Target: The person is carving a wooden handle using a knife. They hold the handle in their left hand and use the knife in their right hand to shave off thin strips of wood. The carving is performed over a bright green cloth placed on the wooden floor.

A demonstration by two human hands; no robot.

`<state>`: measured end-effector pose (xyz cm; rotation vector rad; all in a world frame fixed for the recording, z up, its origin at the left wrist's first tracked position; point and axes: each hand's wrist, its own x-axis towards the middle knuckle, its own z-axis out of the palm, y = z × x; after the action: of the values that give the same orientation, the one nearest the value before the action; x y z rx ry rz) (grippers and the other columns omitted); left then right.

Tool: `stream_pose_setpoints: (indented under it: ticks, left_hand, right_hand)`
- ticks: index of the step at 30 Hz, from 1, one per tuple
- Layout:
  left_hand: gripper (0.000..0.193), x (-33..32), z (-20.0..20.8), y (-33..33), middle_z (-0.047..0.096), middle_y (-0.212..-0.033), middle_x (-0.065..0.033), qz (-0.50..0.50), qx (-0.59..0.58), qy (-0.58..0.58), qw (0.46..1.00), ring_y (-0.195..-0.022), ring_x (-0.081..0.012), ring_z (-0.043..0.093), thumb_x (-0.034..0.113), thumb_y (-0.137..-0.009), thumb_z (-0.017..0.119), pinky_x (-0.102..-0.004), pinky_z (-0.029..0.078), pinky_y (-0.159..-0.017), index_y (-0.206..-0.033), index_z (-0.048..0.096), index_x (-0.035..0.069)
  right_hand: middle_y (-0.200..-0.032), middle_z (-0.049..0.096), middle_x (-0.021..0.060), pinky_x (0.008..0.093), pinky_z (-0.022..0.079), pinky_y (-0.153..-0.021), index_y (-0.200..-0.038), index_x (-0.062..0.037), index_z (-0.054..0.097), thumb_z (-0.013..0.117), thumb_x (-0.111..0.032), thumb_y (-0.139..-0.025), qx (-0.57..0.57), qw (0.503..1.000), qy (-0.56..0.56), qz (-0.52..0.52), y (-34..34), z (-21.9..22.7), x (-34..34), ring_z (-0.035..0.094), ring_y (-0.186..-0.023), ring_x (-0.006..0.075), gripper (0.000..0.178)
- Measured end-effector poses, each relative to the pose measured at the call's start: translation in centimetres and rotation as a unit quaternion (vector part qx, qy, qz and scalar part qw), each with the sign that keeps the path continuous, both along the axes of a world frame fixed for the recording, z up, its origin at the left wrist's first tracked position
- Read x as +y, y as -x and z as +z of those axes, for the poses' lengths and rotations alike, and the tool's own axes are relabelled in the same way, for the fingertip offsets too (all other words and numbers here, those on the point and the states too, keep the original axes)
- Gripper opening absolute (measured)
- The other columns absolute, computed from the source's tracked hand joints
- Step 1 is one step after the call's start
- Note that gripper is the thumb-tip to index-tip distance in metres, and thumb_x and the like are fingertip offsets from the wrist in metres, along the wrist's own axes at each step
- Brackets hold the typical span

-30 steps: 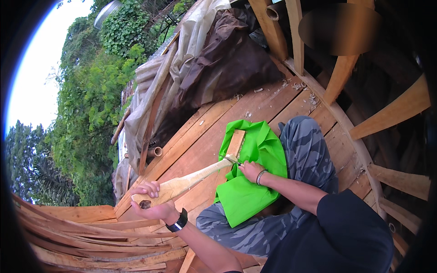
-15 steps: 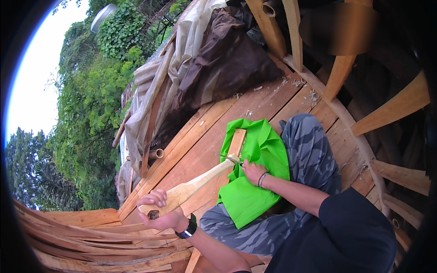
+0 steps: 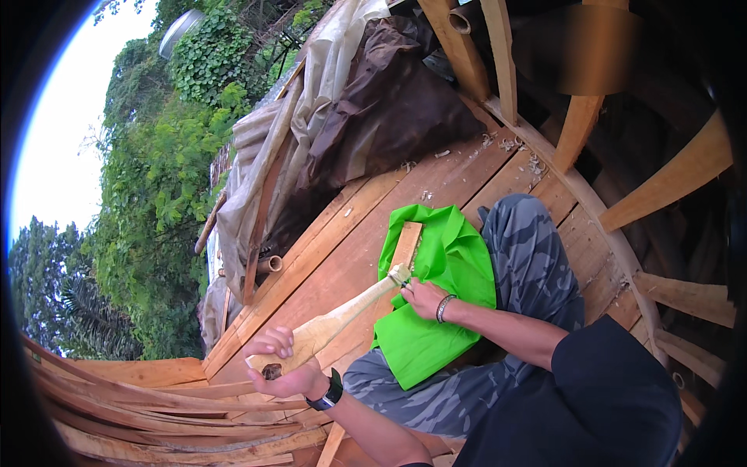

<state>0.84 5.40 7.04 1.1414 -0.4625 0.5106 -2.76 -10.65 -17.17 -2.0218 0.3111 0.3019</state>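
Note:
A pale carved wooden piece (image 3: 341,320) slants across my lap, with a broad end, a slim neck and a small knob. My left hand (image 3: 282,372) is wrapped round the broad end, next to a dark hollow or knot. My right hand (image 3: 425,299) grips a small knife (image 3: 404,283) close against the knob end; most of its blade cannot be made out. Beneath the knob, a flat wooden block (image 3: 407,243) lies on a bright green cloth (image 3: 459,261) spread over my legs.
I sit on a plank floor (image 3: 373,198) scattered with wood shavings (image 3: 535,163). Bundled brown tarpaulin (image 3: 389,109) lies at the far side. Curved wooden ribs (image 3: 673,175) rise on the right. Long thin wood strips (image 3: 171,416) are stacked at lower left, and greenery stands beyond.
The knife blade, which stuck out leftward across the neck, has turned and drawn in toward my right hand. My left hand and the wooden piece have shifted slightly right.

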Motion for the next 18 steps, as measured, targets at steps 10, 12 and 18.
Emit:
stream_pose_setpoints:
  ticks: [10,12,18]
  left_hand:
    - [0.037,0.8,-0.9,1.0,0.035,-0.058,-0.0018,-0.001,-0.003,0.033,0.999,-0.049,-0.0108,0.033,0.041,-0.089,0.036,-0.0258,0.030,-0.052,-0.075,0.042,0.007]
    - [0.037,0.9,-0.9,1.0,0.035,-0.058,-0.0018,0.028,0.008,0.031,0.999,-0.049,-0.0108,0.033,0.041,-0.090,0.036,-0.0259,0.029,-0.052,-0.075,0.042,0.007]
    - [0.038,-1.1,-0.3,0.5,0.034,-0.058,-0.0018,0.004,0.002,0.026,1.000,-0.049,-0.0108,0.032,0.041,-0.090,0.035,-0.0260,0.028,-0.052,-0.074,0.041,0.007]
  right_hand:
    - [-0.068,0.062,0.0238,0.0552,0.048,-0.061,-0.099,-0.0013,0.045,0.041,-0.037,-0.097,-0.051,0.996,0.051,0.048,1.1,1.4,0.1,0.061,-0.065,0.0437,0.036]
    - [-0.069,0.063,0.0232,0.0547,0.048,-0.061,-0.099,-0.0014,0.046,0.040,-0.037,-0.098,-0.099,0.988,0.055,0.107,1.6,3.7,0.7,0.062,-0.066,0.0428,0.036]
    - [-0.072,0.063,0.0229,0.0530,0.050,-0.063,-0.104,0.0001,0.046,0.039,-0.034,-0.098,-0.097,0.985,0.136,0.047,-0.1,-7.0,-2.0,0.063,-0.069,0.0425,0.036]
